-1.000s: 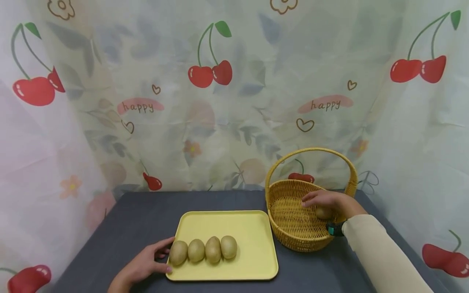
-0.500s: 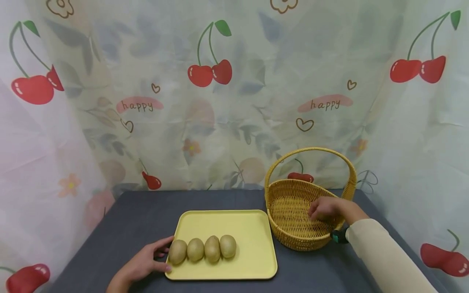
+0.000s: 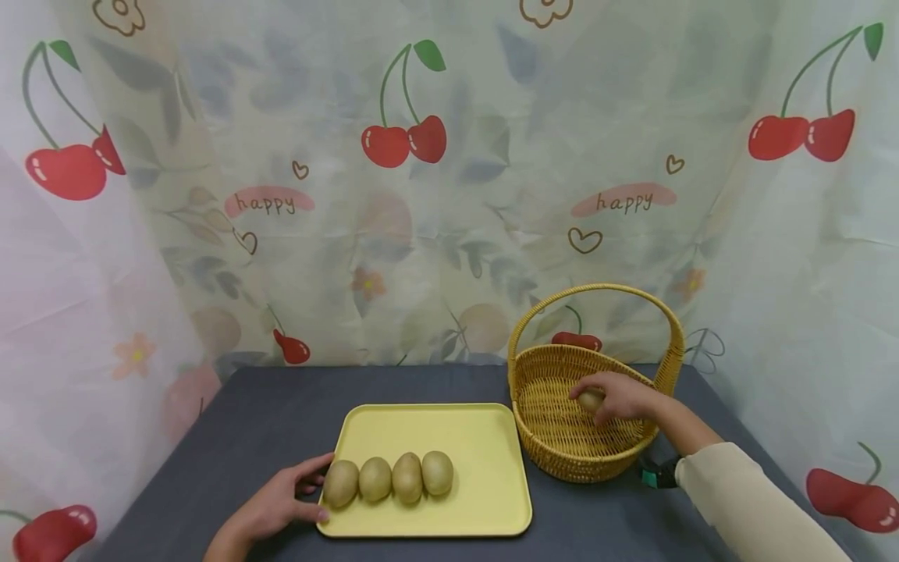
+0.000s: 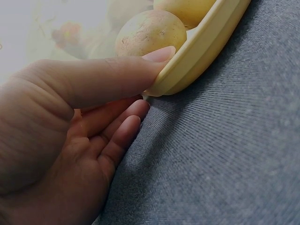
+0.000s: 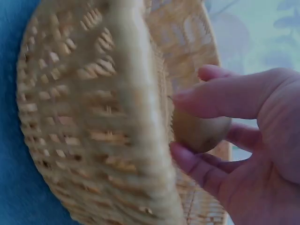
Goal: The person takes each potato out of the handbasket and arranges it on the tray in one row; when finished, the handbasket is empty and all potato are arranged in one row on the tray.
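Note:
On a yellow tray (image 3: 485, 468), several potatoes (image 3: 375, 478) lie side by side in a row near the left edge. My left hand (image 3: 277, 503) holds the tray at its left side, the thumb over the rim by the end potato and the fingers against the outside. Inside the wicker basket (image 3: 562, 464) at the right, my right hand (image 3: 621, 396) grips another potato (image 5: 199, 131) between thumb and fingers. In the right wrist view the basket's rim covers part of that potato.
The basket's tall arched handle (image 3: 597, 287) rises around the right arm. Dark grey cloth (image 3: 281, 421) covers the table. A curtain (image 3: 463, 234) printed with cherries hangs behind and at both sides.
The right hand reached down into the basket, took hold of the potato there, and now lifts it a little, further left. The left hand and the tray stay put.

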Action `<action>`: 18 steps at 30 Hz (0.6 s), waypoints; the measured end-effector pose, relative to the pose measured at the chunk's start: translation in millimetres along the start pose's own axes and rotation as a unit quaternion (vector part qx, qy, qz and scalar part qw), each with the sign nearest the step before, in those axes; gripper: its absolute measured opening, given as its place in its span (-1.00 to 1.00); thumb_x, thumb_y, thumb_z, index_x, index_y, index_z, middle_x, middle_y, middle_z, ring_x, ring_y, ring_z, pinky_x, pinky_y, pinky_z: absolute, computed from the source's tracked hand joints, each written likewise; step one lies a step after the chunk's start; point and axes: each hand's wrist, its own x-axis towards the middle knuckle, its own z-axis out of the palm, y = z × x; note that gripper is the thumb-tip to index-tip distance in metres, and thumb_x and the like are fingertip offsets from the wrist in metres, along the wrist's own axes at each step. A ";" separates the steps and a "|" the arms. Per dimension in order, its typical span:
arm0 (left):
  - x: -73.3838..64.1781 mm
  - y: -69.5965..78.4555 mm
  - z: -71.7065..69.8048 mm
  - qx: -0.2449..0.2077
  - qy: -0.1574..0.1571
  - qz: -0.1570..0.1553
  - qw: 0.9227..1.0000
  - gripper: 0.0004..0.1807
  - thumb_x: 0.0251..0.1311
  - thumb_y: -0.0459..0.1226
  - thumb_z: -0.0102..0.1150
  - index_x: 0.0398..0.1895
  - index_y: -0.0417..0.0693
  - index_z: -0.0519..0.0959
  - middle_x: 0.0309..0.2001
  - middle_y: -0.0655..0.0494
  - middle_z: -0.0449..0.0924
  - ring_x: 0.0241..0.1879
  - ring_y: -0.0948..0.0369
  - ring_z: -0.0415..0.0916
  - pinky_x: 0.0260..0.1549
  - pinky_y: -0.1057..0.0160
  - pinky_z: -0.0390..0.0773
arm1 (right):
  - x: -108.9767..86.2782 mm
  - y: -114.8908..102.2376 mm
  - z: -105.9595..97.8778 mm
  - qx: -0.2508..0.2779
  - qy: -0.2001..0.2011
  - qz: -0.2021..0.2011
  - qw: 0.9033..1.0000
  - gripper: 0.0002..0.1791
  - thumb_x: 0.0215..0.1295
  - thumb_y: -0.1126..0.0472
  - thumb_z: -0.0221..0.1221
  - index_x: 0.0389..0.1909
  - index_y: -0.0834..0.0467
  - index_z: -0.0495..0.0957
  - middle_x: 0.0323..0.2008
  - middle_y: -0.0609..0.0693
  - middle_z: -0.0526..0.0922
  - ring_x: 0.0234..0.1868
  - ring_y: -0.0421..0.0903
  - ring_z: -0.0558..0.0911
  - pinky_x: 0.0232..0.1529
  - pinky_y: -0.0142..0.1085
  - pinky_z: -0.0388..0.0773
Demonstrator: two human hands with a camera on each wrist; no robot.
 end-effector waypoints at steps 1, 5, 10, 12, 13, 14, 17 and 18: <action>0.1 0.2 0.1 0.000 0.001 -0.001 1.000 -0.11 0.12 -0.25 0.38 0.43 -0.41 0.14 0.19 -0.29 0.42 0.01 0.00 0.47 -0.10 0.19 0.48 | -1.0 -3.1 1.3 0.004 0.012 -0.009 1.000 -0.48 -0.03 0.45 0.37 0.03 0.10 0.62 0.01 0.06 0.55 -0.18 -0.05 0.48 -0.21 -0.14 0.42; 0.0 1.0 0.2 0.000 0.002 -0.003 1.000 -0.11 0.12 -0.26 0.39 0.43 -0.42 0.14 0.19 -0.28 0.42 0.01 -0.01 0.47 -0.10 0.18 0.48 | -5.3 -19.2 4.9 0.013 0.050 -0.042 0.998 -0.52 0.06 0.46 0.33 0.05 0.10 0.61 0.04 0.09 0.54 -0.15 -0.04 0.52 -0.23 -0.14 0.45; -0.3 1.7 0.2 -0.001 0.003 -0.003 1.000 -0.11 0.11 -0.27 0.39 0.43 -0.42 0.14 0.19 -0.29 0.42 0.02 -0.02 0.46 -0.10 0.16 0.48 | -8.3 -44.2 7.7 0.019 0.074 -0.082 0.994 -0.53 0.11 0.38 0.36 0.09 0.12 0.58 0.03 0.09 0.52 -0.12 -0.01 0.52 -0.23 -0.15 0.48; -0.4 1.8 0.1 0.001 0.003 -0.003 1.000 -0.11 0.11 -0.27 0.39 0.43 -0.42 0.14 0.19 -0.29 0.43 0.01 -0.02 0.46 -0.10 0.14 0.48 | -8.3 -53.5 9.1 0.020 0.081 -0.096 0.992 -0.53 0.13 0.35 0.36 0.11 0.11 0.57 0.02 0.08 0.52 -0.12 -0.02 0.52 -0.25 -0.17 0.48; -0.2 1.6 0.0 0.002 0.003 -0.005 1.000 -0.10 0.11 -0.26 0.39 0.43 -0.41 0.15 0.19 -0.28 0.43 0.01 -0.01 0.46 -0.10 0.16 0.48 | -8.1 -58.0 9.9 0.023 0.083 -0.102 0.991 -0.52 0.13 0.33 0.36 0.11 0.10 0.57 0.02 0.08 0.52 -0.13 -0.02 0.52 -0.27 -0.18 0.48; 0.1 1.3 -0.1 0.003 0.004 -0.005 1.000 -0.10 0.10 -0.25 0.40 0.43 -0.40 0.15 0.19 -0.28 0.43 0.01 -0.01 0.46 -0.10 0.18 0.47 | -7.8 -62.4 10.9 0.025 0.085 -0.109 0.990 -0.52 0.14 0.32 0.36 0.12 0.09 0.57 0.02 0.07 0.52 -0.13 -0.03 0.52 -0.28 -0.19 0.48; 0.5 0.4 -0.2 0.003 0.003 -0.007 1.000 -0.09 0.09 -0.24 0.40 0.43 -0.40 0.16 0.19 -0.28 0.42 0.02 -0.01 0.46 -0.10 0.19 0.47 | -5.7 -74.9 15.4 0.031 0.092 -0.125 0.987 -0.53 0.15 0.27 0.37 0.13 0.08 0.57 0.02 0.05 0.52 -0.15 -0.04 0.52 -0.31 -0.22 0.49; 0.6 0.1 -0.2 0.002 0.003 -0.008 1.000 -0.09 0.10 -0.24 0.40 0.43 -0.40 0.15 0.20 -0.28 0.42 0.02 -0.01 0.46 -0.09 0.18 0.47 | -4.9 -79.4 17.5 0.033 0.094 -0.130 0.987 -0.52 0.15 0.24 0.37 0.13 0.08 0.57 0.01 0.04 0.52 -0.16 -0.05 0.52 -0.32 -0.23 0.49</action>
